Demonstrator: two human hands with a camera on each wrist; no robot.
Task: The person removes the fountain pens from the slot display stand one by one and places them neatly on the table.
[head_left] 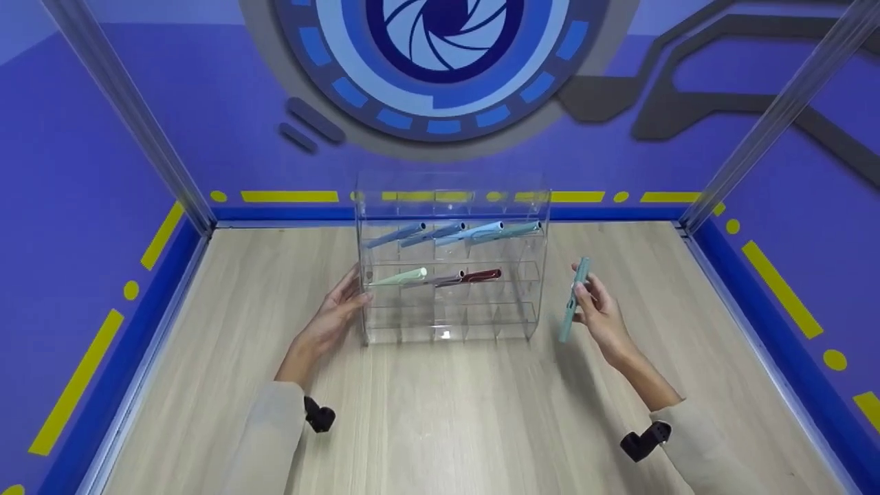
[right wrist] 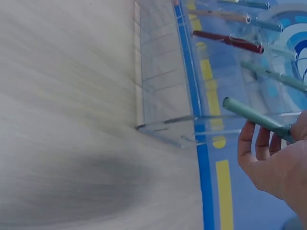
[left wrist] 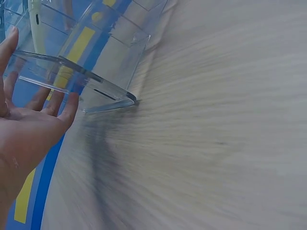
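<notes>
A clear plastic pen rack (head_left: 481,316) with stepped tiers stands on the table in the head view. Its upper row carries several blue and teal pens; below lie a pale green pen (head_left: 405,277), a greyish pen (head_left: 448,278) and a dark red pen (head_left: 482,276). My left hand (head_left: 328,323) rests against the rack's left side, thumb at the front edge and fingers loosely extended along the wall in the left wrist view. To the right of the rack, my right hand (head_left: 602,322) pinches a teal pen (head_left: 569,317), held steeply tilted above the table.
The wooden table (head_left: 426,412) runs up to blue-purple printed walls (head_left: 275,172) at the back and both sides. Metal posts (head_left: 137,124) rise at the rear corners. A black wrist camera (head_left: 320,414) sits at the left cuff, another black camera (head_left: 646,441) at the right.
</notes>
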